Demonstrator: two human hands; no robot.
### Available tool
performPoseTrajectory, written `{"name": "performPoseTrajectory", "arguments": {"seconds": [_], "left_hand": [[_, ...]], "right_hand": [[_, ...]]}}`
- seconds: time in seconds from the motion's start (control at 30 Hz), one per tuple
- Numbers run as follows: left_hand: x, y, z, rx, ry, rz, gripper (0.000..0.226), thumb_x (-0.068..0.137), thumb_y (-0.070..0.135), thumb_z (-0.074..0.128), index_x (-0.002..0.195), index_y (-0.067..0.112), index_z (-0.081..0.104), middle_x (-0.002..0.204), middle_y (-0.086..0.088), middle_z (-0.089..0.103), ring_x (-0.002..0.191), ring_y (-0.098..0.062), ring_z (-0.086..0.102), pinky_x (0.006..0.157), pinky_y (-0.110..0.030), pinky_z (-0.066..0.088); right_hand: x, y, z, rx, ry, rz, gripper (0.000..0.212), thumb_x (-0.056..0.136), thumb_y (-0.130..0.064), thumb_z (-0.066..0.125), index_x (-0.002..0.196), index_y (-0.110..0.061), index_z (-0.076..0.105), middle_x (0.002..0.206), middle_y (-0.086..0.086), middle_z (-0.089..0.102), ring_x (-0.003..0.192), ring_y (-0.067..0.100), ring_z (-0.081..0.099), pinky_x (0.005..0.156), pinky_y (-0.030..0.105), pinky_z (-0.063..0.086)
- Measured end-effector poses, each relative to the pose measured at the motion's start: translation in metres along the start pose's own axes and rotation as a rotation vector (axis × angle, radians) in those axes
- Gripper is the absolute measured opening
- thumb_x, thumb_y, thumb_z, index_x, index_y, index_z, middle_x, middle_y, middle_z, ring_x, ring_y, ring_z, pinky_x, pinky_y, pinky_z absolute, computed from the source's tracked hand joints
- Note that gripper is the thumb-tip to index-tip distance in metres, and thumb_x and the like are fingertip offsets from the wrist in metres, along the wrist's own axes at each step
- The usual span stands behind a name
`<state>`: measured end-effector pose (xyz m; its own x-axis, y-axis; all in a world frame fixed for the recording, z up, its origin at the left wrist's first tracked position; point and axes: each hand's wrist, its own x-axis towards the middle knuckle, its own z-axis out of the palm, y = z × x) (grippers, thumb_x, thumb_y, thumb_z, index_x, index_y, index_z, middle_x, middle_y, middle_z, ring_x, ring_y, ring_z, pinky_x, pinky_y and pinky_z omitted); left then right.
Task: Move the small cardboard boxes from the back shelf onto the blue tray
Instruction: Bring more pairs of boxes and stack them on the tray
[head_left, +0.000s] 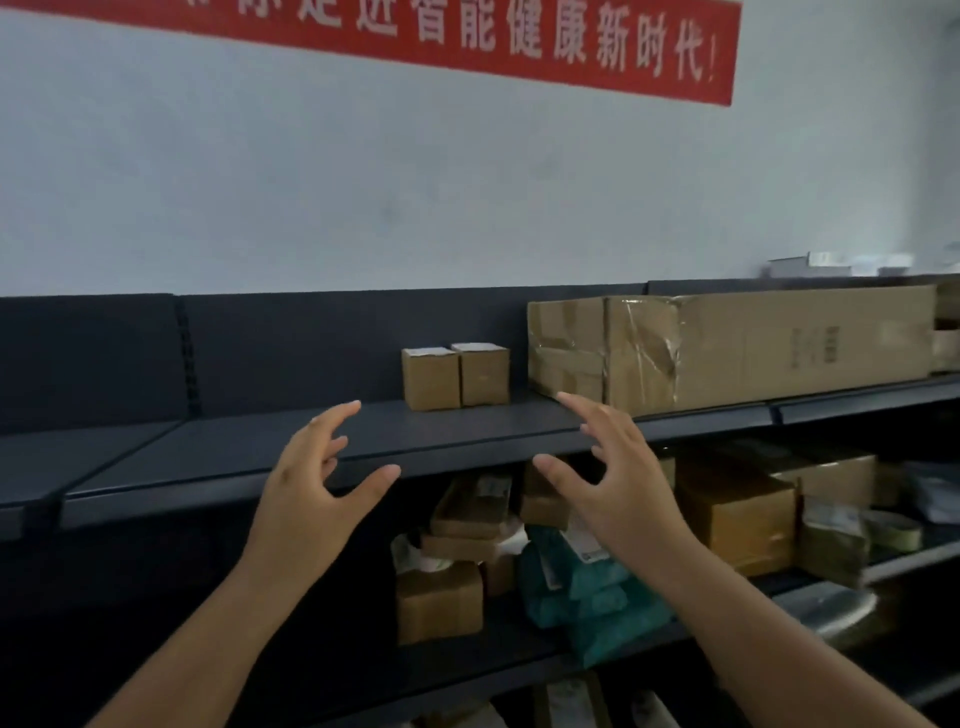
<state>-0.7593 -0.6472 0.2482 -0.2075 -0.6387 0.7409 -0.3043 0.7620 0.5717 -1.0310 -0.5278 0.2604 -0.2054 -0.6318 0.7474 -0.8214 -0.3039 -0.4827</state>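
Observation:
Two small cardboard boxes stand side by side against the back of the dark top shelf (291, 441): the left box (430, 379) and the right box (484, 374), touching each other. My left hand (317, 478) is raised in front of the shelf edge, fingers spread, below and left of the boxes. My right hand (618, 478) is raised the same way, below and right of them. Both hands hold nothing and are apart from the boxes. No blue tray is in view.
A long taped cardboard carton (727, 348) lies on the same shelf, just right of the small boxes. The lower shelf holds brown boxes (439, 603), teal parcels (592, 597) and a taped box (737, 514). A red banner (467, 36) hangs on the wall.

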Motion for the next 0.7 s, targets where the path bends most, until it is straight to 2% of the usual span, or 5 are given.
{"name": "performPoseTrajectory", "arguments": {"seconds": [0.1, 0.2, 0.43, 0.53, 0.7], "left_hand": [[0.033, -0.004, 0.016, 0.071, -0.048, -0.001, 0.073, 0.072, 0.065, 0.068, 0.138, 0.051, 0.04, 0.141, 0.019, 0.04, 0.127, -0.008, 0.048, 0.103, -0.032, 0.044], [0.069, -0.016, 0.031, 0.129, -0.123, -0.04, 0.079, 0.071, 0.066, 0.07, 0.141, 0.052, 0.035, 0.147, 0.015, 0.035, 0.132, -0.013, 0.044, 0.106, -0.041, 0.044], [0.166, -0.052, 0.068, 0.123, -0.231, -0.197, 0.076, 0.075, 0.051, 0.079, 0.139, 0.048, 0.037, 0.144, -0.005, 0.046, 0.119, -0.021, 0.052, 0.086, -0.033, 0.043], [0.201, -0.063, 0.089, 0.17, -0.271, -0.237, 0.086, 0.075, 0.045, 0.081, 0.144, 0.041, 0.03, 0.14, -0.009, 0.043, 0.107, -0.015, 0.044, 0.077, -0.029, 0.039], [0.23, -0.084, 0.119, 0.064, -0.353, -0.439, 0.104, 0.071, 0.037, 0.084, 0.15, 0.04, 0.016, 0.133, -0.011, 0.044, 0.107, -0.024, 0.052, 0.069, -0.029, 0.048]], "right_hand": [[0.031, 0.016, 0.005, 0.041, -0.062, 0.023, 0.063, 0.084, -0.056, 0.062, 0.139, -0.05, 0.033, 0.136, -0.022, 0.035, 0.128, 0.004, 0.04, 0.107, 0.035, 0.041], [0.066, 0.029, 0.017, 0.078, -0.106, 0.041, 0.065, 0.085, -0.054, 0.063, 0.142, -0.047, 0.032, 0.132, -0.025, 0.03, 0.131, 0.008, 0.038, 0.108, 0.04, 0.04], [0.155, 0.061, 0.058, 0.068, -0.141, 0.102, 0.074, 0.084, -0.05, 0.066, 0.146, -0.042, 0.027, 0.154, -0.007, 0.031, 0.134, 0.02, 0.039, 0.107, 0.044, 0.04], [0.192, 0.08, 0.079, -0.003, -0.186, 0.125, 0.076, 0.084, -0.045, 0.068, 0.147, -0.037, 0.026, 0.154, -0.002, 0.033, 0.136, 0.023, 0.038, 0.106, 0.039, 0.038], [0.238, 0.111, 0.112, -0.029, -0.289, 0.206, 0.082, 0.083, -0.037, 0.073, 0.149, -0.035, 0.024, 0.149, 0.005, 0.04, 0.131, 0.024, 0.043, 0.1, 0.03, 0.038]]}}
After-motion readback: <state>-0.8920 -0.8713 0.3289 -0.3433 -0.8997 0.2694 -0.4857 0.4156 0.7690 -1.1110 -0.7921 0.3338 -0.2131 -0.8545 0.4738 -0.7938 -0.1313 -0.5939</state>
